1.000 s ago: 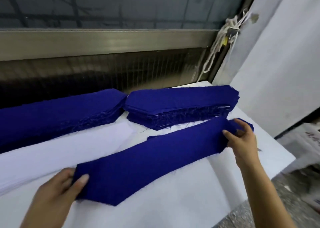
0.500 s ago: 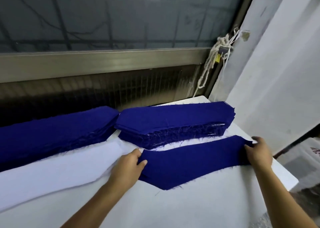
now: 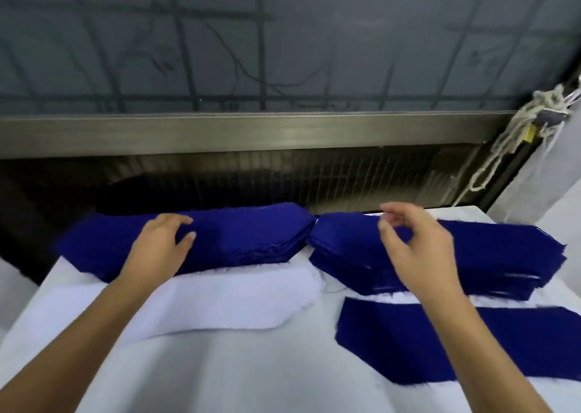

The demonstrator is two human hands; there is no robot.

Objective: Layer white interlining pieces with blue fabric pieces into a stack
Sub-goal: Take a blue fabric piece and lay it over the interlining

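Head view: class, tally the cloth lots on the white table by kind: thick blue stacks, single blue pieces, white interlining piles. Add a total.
Thick dark-blue fabric stacks: 2
Single flat dark-blue fabric piece: 1
White pointed interlining pile: 1
Total: 4

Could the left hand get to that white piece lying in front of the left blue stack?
Probably yes. The left hand rests on the left blue stack, and the white interlining piece lies uncovered just nearer the person, with nothing on it.
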